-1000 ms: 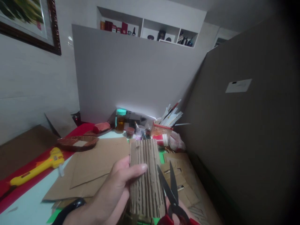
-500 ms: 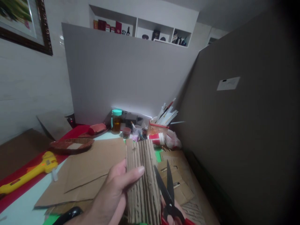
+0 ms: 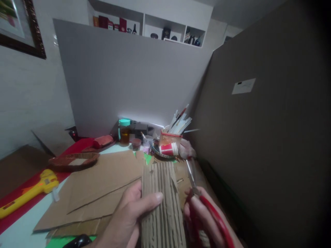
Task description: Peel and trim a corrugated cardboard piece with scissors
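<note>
My left hand grips an upright piece of corrugated cardboard by its left side, thumb across the exposed ridges. Its right edge looks ragged. To the right of it, my right hand is closed around a pair of red-handled scissors. The blades point up and away, apart from the cardboard, and are slightly blurred. Beneath and left of my left hand lie large flat cardboard sheets, one with a long slit.
A yellow glue gun and a brown woven tray are at the left. Along the back stand a jar with a turquoise lid, a tipped red-and-white paper cup and a box of white strips. Grey panels enclose the back and right.
The scissors have swung to the right, away from the cardboard's edge, and their blades look closer together. My left hand keeps its hold. The whole view has shifted a little.
</note>
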`<state>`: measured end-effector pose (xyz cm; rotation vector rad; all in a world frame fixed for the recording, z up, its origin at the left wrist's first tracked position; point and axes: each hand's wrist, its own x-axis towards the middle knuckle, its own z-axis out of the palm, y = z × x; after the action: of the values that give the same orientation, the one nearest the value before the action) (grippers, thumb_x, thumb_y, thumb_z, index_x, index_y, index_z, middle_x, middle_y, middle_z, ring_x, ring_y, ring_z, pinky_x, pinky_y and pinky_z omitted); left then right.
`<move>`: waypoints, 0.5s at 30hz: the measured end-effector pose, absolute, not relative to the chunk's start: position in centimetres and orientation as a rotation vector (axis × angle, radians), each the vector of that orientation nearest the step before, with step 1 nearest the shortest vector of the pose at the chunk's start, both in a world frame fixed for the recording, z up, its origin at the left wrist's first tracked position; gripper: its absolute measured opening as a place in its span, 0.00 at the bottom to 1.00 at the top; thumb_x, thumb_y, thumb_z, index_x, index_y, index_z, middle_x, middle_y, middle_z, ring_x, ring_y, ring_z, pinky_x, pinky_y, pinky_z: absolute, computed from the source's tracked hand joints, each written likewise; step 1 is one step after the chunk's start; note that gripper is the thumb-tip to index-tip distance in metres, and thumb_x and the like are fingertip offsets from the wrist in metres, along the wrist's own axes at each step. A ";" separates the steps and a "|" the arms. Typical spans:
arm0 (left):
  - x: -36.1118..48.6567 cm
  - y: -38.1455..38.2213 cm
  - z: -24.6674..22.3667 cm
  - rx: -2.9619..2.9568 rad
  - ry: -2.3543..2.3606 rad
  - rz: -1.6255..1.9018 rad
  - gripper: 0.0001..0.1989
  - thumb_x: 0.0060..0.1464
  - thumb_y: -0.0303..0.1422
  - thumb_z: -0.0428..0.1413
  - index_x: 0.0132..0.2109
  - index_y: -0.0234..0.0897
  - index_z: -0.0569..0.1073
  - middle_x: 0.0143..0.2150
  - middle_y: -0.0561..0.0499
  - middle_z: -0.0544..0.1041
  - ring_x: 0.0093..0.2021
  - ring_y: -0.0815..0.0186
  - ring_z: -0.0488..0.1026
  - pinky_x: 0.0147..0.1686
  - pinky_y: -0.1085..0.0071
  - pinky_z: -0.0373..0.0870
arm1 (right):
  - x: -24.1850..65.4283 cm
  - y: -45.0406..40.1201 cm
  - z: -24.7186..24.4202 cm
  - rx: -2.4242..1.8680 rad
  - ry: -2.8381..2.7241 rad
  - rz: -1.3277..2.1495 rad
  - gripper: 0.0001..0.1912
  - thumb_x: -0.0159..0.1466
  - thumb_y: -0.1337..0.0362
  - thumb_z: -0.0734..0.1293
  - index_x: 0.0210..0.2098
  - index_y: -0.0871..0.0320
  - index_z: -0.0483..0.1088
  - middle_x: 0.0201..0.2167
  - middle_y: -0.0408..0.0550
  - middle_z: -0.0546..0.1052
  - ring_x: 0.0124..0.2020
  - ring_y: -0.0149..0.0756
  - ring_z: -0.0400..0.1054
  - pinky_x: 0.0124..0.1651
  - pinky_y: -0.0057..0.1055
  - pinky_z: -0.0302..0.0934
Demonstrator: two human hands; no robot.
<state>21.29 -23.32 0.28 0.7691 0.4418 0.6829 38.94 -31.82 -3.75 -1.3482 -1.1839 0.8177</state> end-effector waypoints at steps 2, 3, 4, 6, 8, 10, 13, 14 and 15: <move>21.1 -23.7 0.5 0.716 0.511 0.699 0.16 0.53 0.30 0.59 0.50 0.38 0.74 0.44 0.45 0.82 0.45 0.55 0.79 0.47 0.61 0.73 | 39.6 -31.8 -4.5 -1.623 -1.380 0.594 0.11 0.67 0.52 0.62 0.37 0.52 0.67 0.27 0.47 0.76 0.25 0.38 0.71 0.27 0.29 0.61; 21.1 -23.8 0.5 0.688 0.544 0.704 0.17 0.53 0.29 0.60 0.52 0.39 0.73 0.45 0.46 0.82 0.46 0.55 0.79 0.47 0.62 0.73 | 39.8 -31.9 -5.1 -1.786 -1.520 0.431 0.08 0.66 0.55 0.63 0.36 0.53 0.67 0.27 0.48 0.76 0.24 0.38 0.71 0.26 0.29 0.60; 21.0 -23.9 0.4 0.668 0.571 0.705 0.19 0.53 0.29 0.60 0.53 0.39 0.72 0.45 0.46 0.82 0.46 0.56 0.79 0.48 0.62 0.73 | 40.0 -31.9 -5.8 -1.927 -1.660 0.259 0.06 0.65 0.58 0.63 0.35 0.54 0.66 0.28 0.49 0.76 0.24 0.38 0.71 0.24 0.29 0.59; 21.0 -24.0 0.2 0.660 0.602 0.697 0.22 0.52 0.28 0.61 0.55 0.40 0.71 0.47 0.46 0.81 0.48 0.55 0.78 0.48 0.63 0.72 | 40.0 -31.9 -7.3 -2.095 -1.905 -0.046 0.05 0.59 0.63 0.65 0.36 0.56 0.67 0.30 0.52 0.76 0.25 0.42 0.72 0.22 0.29 0.59; 21.0 -24.1 0.0 0.677 0.621 0.689 0.20 0.53 0.28 0.60 0.54 0.39 0.71 0.48 0.46 0.81 0.49 0.55 0.77 0.47 0.63 0.73 | 39.9 -31.8 -8.3 -2.127 -2.045 -0.206 0.08 0.54 0.67 0.67 0.35 0.56 0.68 0.31 0.53 0.76 0.30 0.47 0.74 0.24 0.32 0.62; 21.1 -24.1 -0.2 0.691 0.642 0.678 0.19 0.54 0.29 0.59 0.54 0.39 0.71 0.47 0.46 0.81 0.50 0.54 0.76 0.48 0.63 0.72 | 39.7 -31.7 -8.3 -2.118 -2.067 -0.215 0.09 0.53 0.69 0.67 0.35 0.55 0.69 0.31 0.53 0.75 0.34 0.52 0.73 0.30 0.38 0.65; 21.4 -24.2 -0.6 0.713 0.642 0.663 0.19 0.56 0.29 0.57 0.55 0.37 0.70 0.45 0.45 0.82 0.51 0.53 0.76 0.48 0.62 0.72 | 39.3 -31.8 -6.5 -2.074 -2.030 -0.175 0.05 0.59 0.66 0.64 0.36 0.55 0.69 0.33 0.52 0.74 0.32 0.48 0.72 0.33 0.42 0.66; 21.6 -24.2 -0.8 0.728 0.639 0.660 0.20 0.56 0.30 0.58 0.56 0.37 0.69 0.45 0.44 0.81 0.51 0.53 0.76 0.47 0.62 0.72 | 39.1 -31.9 -5.7 -2.032 -1.972 -0.127 0.04 0.62 0.64 0.62 0.36 0.55 0.68 0.33 0.51 0.74 0.31 0.45 0.72 0.32 0.39 0.65; 21.7 -24.2 -1.0 0.749 0.641 0.660 0.20 0.56 0.30 0.58 0.56 0.36 0.69 0.45 0.44 0.81 0.51 0.53 0.76 0.46 0.62 0.72 | 38.9 -32.1 -5.0 -1.962 -1.889 -0.066 0.06 0.66 0.62 0.59 0.35 0.55 0.67 0.32 0.49 0.73 0.29 0.40 0.71 0.30 0.34 0.65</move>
<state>21.66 -24.17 -0.97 0.7492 0.6412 0.6604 38.92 -32.07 -4.97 -1.9617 -1.8890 -0.0661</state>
